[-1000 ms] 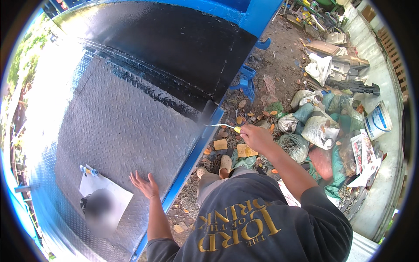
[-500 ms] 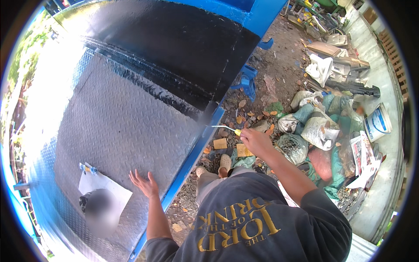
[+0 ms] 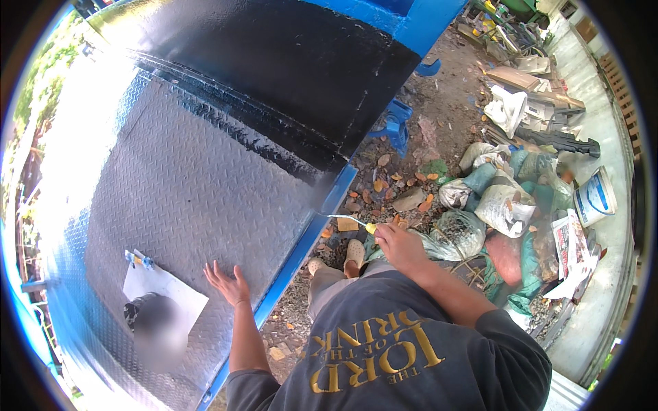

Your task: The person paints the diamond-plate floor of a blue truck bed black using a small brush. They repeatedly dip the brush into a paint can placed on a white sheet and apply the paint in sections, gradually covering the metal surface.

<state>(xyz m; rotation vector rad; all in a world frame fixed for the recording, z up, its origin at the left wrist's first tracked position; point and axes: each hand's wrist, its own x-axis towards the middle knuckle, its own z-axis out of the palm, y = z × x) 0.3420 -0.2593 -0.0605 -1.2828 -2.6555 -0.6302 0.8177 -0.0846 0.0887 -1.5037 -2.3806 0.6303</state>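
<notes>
My right hand [image 3: 402, 248] is closed around the yellow handle of a small paint roller [image 3: 348, 216]. Its thin bent wire reaches left to the blue edge [image 3: 334, 197] of the metal bed; the roller head is blurred and hard to make out there. With fingers spread, my left hand [image 3: 228, 282] rests on the grey tread plate [image 3: 199, 185], apart from any tool. Beyond the bare grey tread lies a glossy black painted area [image 3: 288, 65], with a ragged paint line between them.
A white sheet [image 3: 181, 291] on the plate bears a small blue-and-white object and a dark, blurred round thing. To the right lie stuffed sacks [image 3: 504, 202], a white bucket [image 3: 594, 194] and scrap wood along a wall. Blue metal brackets [image 3: 394, 127] jut from the bed's side.
My right hand has drawn the roller slightly nearer to me, along the blue edge. My left hand stays almost in place on the plate.
</notes>
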